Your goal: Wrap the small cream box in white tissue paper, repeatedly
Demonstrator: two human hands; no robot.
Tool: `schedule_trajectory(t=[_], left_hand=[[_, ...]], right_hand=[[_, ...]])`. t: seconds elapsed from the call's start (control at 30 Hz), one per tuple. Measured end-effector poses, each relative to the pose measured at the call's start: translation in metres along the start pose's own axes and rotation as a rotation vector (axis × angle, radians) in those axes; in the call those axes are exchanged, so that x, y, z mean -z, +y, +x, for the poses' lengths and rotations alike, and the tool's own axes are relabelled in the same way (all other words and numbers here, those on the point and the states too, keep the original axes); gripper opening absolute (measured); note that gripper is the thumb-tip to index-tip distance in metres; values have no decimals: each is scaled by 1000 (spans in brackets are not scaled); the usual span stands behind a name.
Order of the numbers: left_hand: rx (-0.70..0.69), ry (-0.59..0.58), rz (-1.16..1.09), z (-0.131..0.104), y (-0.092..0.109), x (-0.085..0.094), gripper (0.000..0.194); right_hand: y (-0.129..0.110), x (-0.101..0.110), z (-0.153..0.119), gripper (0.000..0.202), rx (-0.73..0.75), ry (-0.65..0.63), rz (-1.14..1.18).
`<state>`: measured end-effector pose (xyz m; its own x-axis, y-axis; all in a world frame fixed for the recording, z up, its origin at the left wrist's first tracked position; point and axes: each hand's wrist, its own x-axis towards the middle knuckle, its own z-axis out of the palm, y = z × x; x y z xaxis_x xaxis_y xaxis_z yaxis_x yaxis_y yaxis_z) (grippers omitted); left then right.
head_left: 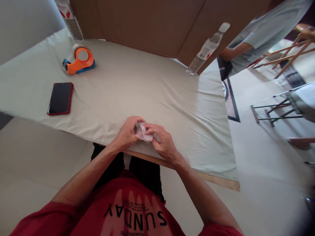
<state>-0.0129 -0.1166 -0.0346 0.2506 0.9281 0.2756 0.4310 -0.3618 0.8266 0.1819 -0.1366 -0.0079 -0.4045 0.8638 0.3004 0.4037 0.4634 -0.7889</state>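
A crumpled piece of thin white material (144, 132), maybe tissue or plastic, is held between both hands just above the table's front edge. My left hand (129, 132) curls around its left side, thumb and fingers closed on it. From the right, my right hand (163, 141) pinches it with fingers and thumb. On the cloth-covered table (128, 85), a black-screened phone in a red case (60, 98) lies at the left. Behind the phone sits an orange and blue tape dispenser (80, 60).
A brown cardboard panel (147, 24) stands at the back, with a water bottle (206, 50) at its right and another bottle (70, 21) at its left. Beyond the table's right side are a person (261, 36) and a folding stool (283, 106).
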Motion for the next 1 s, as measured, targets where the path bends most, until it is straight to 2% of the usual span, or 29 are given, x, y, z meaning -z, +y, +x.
schedule_trajectory(t=[0.07,0.17,0.27,0.4,0.5,0.6,0.73,0.87,1.0], left_hand=[[-12,-3,45,1,2,2,22],[12,-33,49,1,5,9,16],[1,-124,44,-4,5,22,11],[-129,-236,93,-11,2,35,32],[-170,-233,114,-8,-2,35,38],[-86,-161,79,8,-4,30,30],[149,-165,-79,40,-6,26,34],[261,-194,-342,56,-13,17,53],[308,-117,-393,56,-19,6,72]], right_hand=[[3,-3,-6,29,47,17,-46],[9,-6,-13,26,99,19,-112],[15,-8,-18,30,147,-7,-165],[21,-9,-19,26,167,-21,-157],[26,-6,-8,20,54,23,-44],[31,-1,12,24,-164,58,204],[37,3,39,32,-411,43,443],[40,6,50,32,-432,96,308],[43,11,48,39,-415,113,320]])
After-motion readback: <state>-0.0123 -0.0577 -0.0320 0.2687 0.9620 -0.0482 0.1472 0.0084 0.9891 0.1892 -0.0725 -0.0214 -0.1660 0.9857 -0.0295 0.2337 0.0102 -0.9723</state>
